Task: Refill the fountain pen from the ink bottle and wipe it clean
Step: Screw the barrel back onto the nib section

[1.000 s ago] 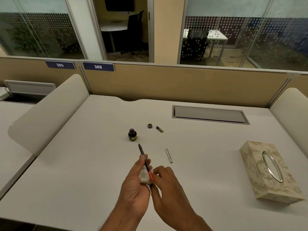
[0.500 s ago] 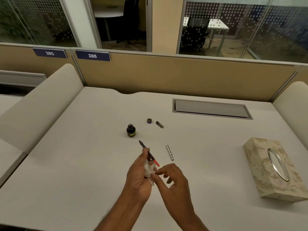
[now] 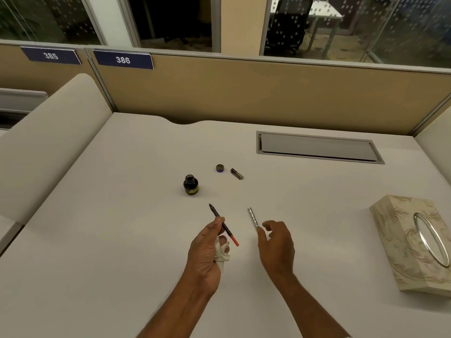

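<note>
White tissue point(image 3: 222, 252) is bunched up in the left hand point(image 3: 205, 252), tucked under its curled lower fingers. From where I sit and watch, that same hand also pinches the fountain pen point(image 3: 223, 224) between thumb and finger. The pen is thin and dark, with a red end. Its sharp tip points far and to the left, and the red end sticks out near the tissue. The right hand point(image 3: 277, 245) is just to the right of it and holds nothing. Its fingers are loosely bent, and one fingertip is at the near end of a silver tube point(image 3: 253, 217) that lies flat on the desk point(image 3: 122, 215). I cannot tell if the finger touches the tube. The ink bottle point(image 3: 190, 184) stands upright with its top off, farther away than the pen tip and a bit to the left. Its small round lid point(image 3: 220, 168) lies to the right of the bottle and farther back. Right beside the lid is a short dark piece point(image 3: 237, 173), maybe the pen's cap. A tissue box point(image 3: 415, 242) with a leafy pattern sits well apart on the right side of the desk. A grey flap point(image 3: 317, 147) is set into the desk at the far right.
</note>
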`<state>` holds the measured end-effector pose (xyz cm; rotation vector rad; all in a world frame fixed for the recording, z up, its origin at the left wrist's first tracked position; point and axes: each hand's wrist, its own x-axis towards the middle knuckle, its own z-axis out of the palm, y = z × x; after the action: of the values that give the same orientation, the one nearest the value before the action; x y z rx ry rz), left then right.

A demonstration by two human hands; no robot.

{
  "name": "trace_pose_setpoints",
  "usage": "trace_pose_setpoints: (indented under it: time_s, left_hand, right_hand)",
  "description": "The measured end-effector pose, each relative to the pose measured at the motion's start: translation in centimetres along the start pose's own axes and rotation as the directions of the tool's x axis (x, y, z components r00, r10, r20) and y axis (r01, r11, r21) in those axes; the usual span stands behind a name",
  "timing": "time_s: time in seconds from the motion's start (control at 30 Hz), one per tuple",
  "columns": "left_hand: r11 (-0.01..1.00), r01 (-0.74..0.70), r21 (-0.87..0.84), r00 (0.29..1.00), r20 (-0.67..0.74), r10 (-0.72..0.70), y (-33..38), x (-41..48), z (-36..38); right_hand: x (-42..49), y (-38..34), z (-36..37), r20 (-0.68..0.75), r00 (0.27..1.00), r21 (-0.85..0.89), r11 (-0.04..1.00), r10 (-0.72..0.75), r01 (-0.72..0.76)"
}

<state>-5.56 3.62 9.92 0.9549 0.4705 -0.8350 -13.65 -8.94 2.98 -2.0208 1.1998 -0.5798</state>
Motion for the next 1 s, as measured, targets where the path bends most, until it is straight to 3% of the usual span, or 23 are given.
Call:
trace_pose_setpoints:
  time_s: [0.23,0.6,0.7,0.9,1.0]
  left_hand:
    - [0.99,0.014,0.142,0.997,-0.077,-0.004,-0.1,2.6,-1.0]
    - [0.974,-0.086,0.211,0.996,0.006,0.087,0.3,4.2,-1.8]
    - [0.973,-0.099,0.208,0.994,-0.013,0.104,0.3,4.3,-1.9]
    - [0.987,-0.095,0.128,0.995,0.034,0.092,1.6,3.3,-1.2]
    - [0.988,-0.124,0.095,0.992,0.041,0.121,2.4,2.4,-0.4]
  right_hand:
    - [1.5,0.3,2.2,0.054,0.999,-0.152,0.988,0.002,0.006]
    - [3.1,0.8,3.3,0.069,0.998,-0.228,0.973,0.006,0.01]
    - [2.6,0.3,3.0,0.05,0.999,-0.132,0.991,0.016,-0.009]
    - [-1.8,-2.7,-0.8,0.053,0.998,0.262,0.965,-0.029,0.015]
    - [-4.3,-4.2,-3.8,0.067,0.995,0.323,0.945,-0.073,0.048]
